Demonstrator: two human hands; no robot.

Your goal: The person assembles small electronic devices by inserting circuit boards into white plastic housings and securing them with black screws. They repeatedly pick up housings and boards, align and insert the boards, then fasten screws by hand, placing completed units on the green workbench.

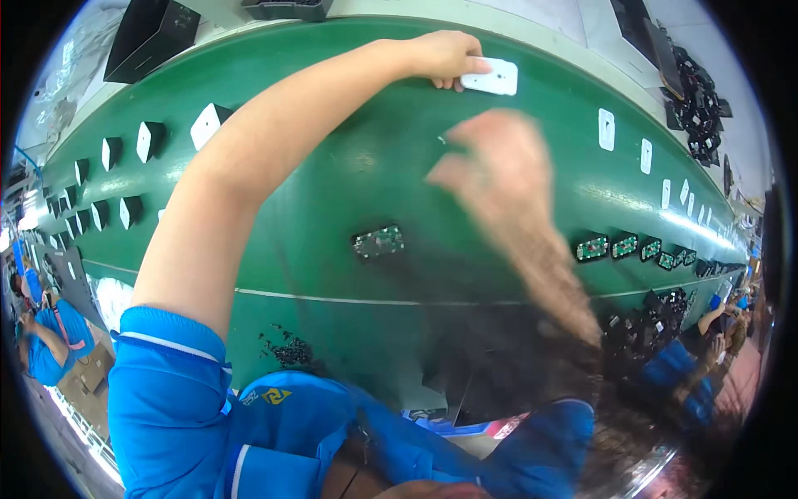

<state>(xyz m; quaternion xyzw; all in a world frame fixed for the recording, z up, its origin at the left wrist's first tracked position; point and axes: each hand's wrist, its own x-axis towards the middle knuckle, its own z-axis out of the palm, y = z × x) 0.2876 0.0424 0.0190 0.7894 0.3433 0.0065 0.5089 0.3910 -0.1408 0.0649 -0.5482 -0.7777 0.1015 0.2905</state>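
Observation:
My left hand reaches to the far side of the green table, closed on the edge of a flat white plastic cover with rounded corners and small holes. Nearer to me, my right hand is smeared by motion. Its thumb and fingers stand apart, and I make out nothing held between them. By its fingertips shows a tiny pale speck that I cannot identify. A black housing with an exposed circuit board lies on the table between my arms, touched by neither hand.
Black housings with white faces stand in rows at left. White covers and open housings with green boards line the right. Small black parts lie heaped near me. Other people in blue sit farther along.

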